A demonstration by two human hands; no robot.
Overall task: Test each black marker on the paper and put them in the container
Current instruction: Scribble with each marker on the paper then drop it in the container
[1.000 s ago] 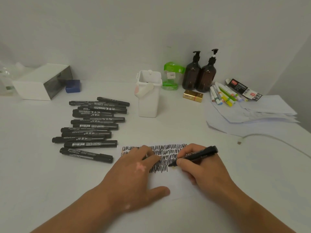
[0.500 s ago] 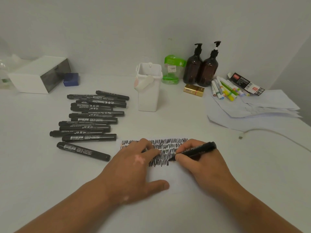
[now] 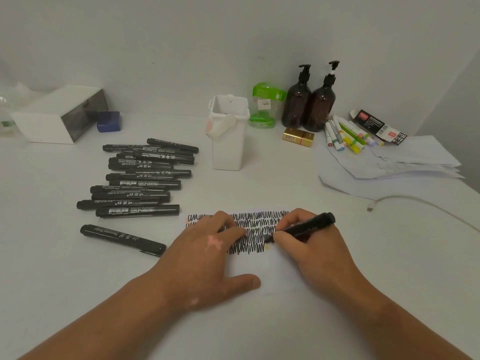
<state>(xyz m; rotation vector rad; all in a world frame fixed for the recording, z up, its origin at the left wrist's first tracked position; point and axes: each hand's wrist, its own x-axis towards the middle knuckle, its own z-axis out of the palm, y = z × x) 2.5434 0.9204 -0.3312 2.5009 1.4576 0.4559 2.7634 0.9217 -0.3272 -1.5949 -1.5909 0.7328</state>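
Note:
My right hand (image 3: 311,245) grips an uncapped black marker (image 3: 306,226), its tip down on the white paper (image 3: 272,271) at the right end of the lowest scribble row. Black zigzag lines (image 3: 259,224) fill the paper's upper part. My left hand (image 3: 207,255) lies flat on the paper's left side, fingers spread over the scribbles. Several capped black markers (image 3: 140,178) lie in a pile to the left, and one more marker (image 3: 122,239) lies apart, nearer me. The white container (image 3: 228,133) stands upright behind the paper, its lid hanging at its left side.
A white box (image 3: 57,113) and a blue block (image 3: 109,121) sit back left. A green-lidded jar (image 3: 265,105), two brown pump bottles (image 3: 309,100), a gold box (image 3: 298,136), coloured markers (image 3: 345,136) and loose papers (image 3: 389,165) fill the back right. A white cable (image 3: 415,203) runs on the right.
The marker tip has stayed on the lowest scribble row with only small shifts. My left hand keeps its place on the paper. The view has shifted slightly.

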